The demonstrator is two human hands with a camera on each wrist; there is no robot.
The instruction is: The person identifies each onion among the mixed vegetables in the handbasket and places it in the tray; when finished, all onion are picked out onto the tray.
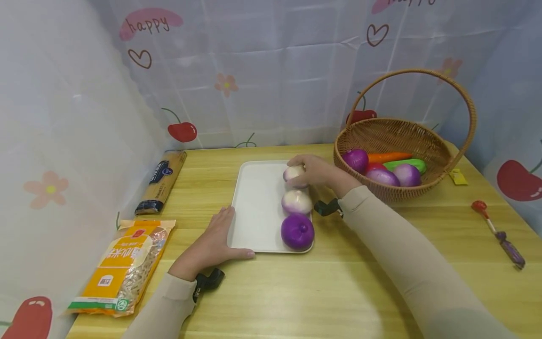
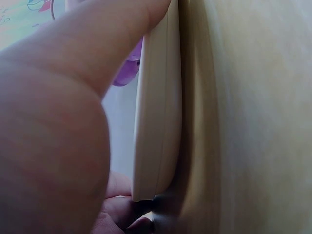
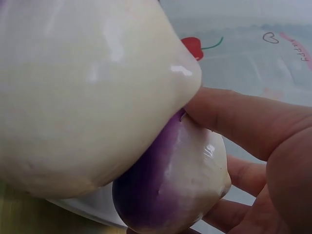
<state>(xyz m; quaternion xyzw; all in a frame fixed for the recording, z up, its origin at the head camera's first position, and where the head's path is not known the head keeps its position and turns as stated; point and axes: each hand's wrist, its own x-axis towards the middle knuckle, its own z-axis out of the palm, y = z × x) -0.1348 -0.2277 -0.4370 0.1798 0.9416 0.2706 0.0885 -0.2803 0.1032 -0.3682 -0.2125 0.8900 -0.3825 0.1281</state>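
Observation:
A white tray lies on the table. My left hand rests at its near left corner, fingers along the left side and thumb stretched along the front rim. Down the tray's right side stand a purple onion, a white-and-purple turnip behind it, and a second turnip at the far end. My right hand holds this far turnip between thumb and fingers. From the right wrist, the held turnip shows partly behind the larger-looking middle turnip.
Right of the tray, a wicker basket holds an onion, a carrot, a green vegetable and turnips. A lollipop and a yellow packet lie farther right. At left are a spaghetti pack and an orange food bag.

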